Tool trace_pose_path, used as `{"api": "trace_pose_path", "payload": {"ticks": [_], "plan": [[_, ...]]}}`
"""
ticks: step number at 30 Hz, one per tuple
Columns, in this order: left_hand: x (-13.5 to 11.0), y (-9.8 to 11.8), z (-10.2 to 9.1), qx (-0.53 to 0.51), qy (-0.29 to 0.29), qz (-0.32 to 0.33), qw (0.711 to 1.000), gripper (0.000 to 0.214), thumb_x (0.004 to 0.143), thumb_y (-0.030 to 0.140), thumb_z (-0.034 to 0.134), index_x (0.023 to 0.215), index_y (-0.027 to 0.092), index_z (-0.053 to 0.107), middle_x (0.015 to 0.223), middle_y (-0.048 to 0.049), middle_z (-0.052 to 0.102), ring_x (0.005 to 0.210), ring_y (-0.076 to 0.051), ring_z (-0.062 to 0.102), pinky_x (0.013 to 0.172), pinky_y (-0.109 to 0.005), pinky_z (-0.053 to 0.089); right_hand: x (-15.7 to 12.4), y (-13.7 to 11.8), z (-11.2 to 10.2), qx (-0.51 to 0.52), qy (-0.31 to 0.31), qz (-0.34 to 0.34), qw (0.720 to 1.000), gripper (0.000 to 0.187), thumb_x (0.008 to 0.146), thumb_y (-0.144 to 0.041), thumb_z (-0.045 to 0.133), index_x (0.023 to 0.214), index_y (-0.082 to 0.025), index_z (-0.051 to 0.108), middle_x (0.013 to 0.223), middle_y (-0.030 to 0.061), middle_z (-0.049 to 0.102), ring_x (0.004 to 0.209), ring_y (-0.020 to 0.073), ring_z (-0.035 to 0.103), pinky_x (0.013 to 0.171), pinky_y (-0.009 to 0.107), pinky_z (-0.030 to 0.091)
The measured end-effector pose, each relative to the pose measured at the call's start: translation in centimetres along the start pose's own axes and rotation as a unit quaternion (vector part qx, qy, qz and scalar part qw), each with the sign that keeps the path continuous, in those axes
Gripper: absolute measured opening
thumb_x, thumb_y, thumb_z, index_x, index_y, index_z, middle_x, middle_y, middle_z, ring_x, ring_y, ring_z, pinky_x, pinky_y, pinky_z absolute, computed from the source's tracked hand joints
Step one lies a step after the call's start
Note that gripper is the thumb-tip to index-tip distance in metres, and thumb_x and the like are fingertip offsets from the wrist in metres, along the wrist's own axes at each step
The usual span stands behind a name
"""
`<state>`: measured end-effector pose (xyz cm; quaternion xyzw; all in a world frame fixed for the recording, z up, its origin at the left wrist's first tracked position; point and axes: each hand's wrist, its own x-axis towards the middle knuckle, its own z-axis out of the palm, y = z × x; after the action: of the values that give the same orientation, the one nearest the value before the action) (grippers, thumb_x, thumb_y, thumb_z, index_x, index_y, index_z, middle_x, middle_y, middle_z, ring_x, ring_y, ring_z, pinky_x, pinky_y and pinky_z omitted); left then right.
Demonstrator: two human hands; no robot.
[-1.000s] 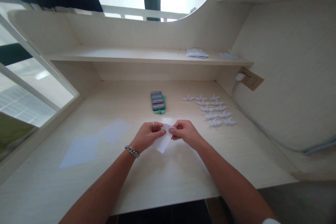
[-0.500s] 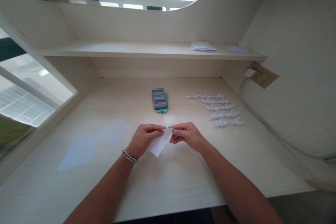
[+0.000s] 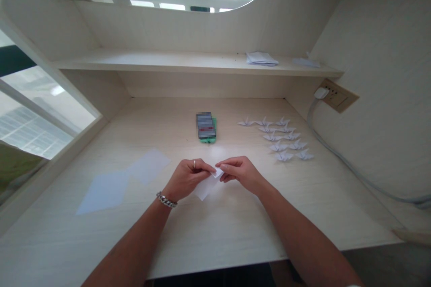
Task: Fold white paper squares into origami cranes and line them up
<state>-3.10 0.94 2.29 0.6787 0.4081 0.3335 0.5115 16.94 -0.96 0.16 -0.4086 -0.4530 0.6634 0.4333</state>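
A small folded sheet of white paper [image 3: 205, 188] is held up between my hands, just above the desk. My left hand [image 3: 189, 176], with a ring and a chain bracelet, pinches its upper edge between thumb and index finger. At the top right corner, my right hand [image 3: 241, 172] grips the paper between thumb and fingers. A small flap is bent over near the fingertips, and the fingers partly cover it. To the right of my hands, several white paper cranes [image 3: 284, 136] stand in rows.
Flat white sheets [image 3: 104, 190] lie on the desk [image 3: 188, 251] at left. A phone-like object [image 3: 206, 127], blurred out, with a green edge lies beyond my hands. Folded papers [image 3: 261, 58] rest on the shelf [image 3: 161, 63]. A cable [image 3: 340, 156] runs from the wall socket [image 3: 338, 95] along the right side.
The paper's top corner has been bent over toward me, so a small flap now shows. My left index fingertip has come down onto it. The cranes and sheets have stayed put.
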Motion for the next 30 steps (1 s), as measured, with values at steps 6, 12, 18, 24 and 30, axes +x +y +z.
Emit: {"api": "trace_pose_path", "payload": {"ticks": [6,12,18,24,30], "plan": [[0.0,-0.4,0.1,-0.021,0.0,-0.024,0.999,0.016,0.073,0.027,0.067,0.08,0.014,0.074,0.067,-0.0036,0.069,0.054,-0.01,0.053,0.048,-0.019,0.039,0.3,0.6,0.3,-0.051,0.005,0.001,0.999,0.036,0.064,-0.04,0.079,0.087,-0.013,0.076,0.065,0.0046,0.07,0.056,0.012,0.063,0.057,0.026,0.052],[-0.1,0.1,-0.2,0.043,-0.014,-0.013,0.999,0.018,0.074,0.027,0.065,0.079,0.013,0.075,0.068,-0.0051,0.069,0.055,-0.011,0.054,0.048,-0.02,0.038,0.2,0.3,0.2,-0.042,0.003,0.024,0.999,0.04,0.06,-0.041,0.081,0.087,-0.012,0.076,0.065,0.0054,0.071,0.056,0.0129,0.064,0.058,0.026,0.053],[-0.2,0.4,-0.4,0.036,-0.031,-0.002,0.999,0.02,0.076,0.026,0.062,0.084,0.013,0.074,0.073,-0.0055,0.071,0.058,-0.012,0.057,0.05,-0.02,0.041,0.1,-0.1,0.4,-0.043,0.015,0.02,0.999,0.041,0.056,-0.04,0.083,0.085,-0.011,0.076,0.063,0.0051,0.07,0.056,0.0137,0.065,0.06,0.029,0.054],[0.0,-0.4,0.0,0.03,0.004,-0.028,0.999,0.023,0.073,0.033,0.07,0.086,0.014,0.072,0.079,-0.0059,0.073,0.067,-0.015,0.063,0.057,-0.022,0.047,0.1,0.3,0.6,-0.067,0.022,-0.015,0.997,0.04,0.06,-0.041,0.081,0.088,-0.013,0.076,0.067,0.0055,0.071,0.059,0.0145,0.065,0.062,0.031,0.056],[0.1,-0.5,0.1,0.054,0.003,-0.045,0.998,0.02,0.071,0.032,0.071,0.082,0.015,0.074,0.073,-0.0048,0.072,0.061,-0.014,0.061,0.054,-0.022,0.045,0.0,0.5,1.0,-0.067,0.028,0.031,0.997,0.042,0.058,-0.044,0.081,0.084,-0.012,0.076,0.066,0.0057,0.071,0.059,0.0149,0.066,0.064,0.032,0.056]]}}
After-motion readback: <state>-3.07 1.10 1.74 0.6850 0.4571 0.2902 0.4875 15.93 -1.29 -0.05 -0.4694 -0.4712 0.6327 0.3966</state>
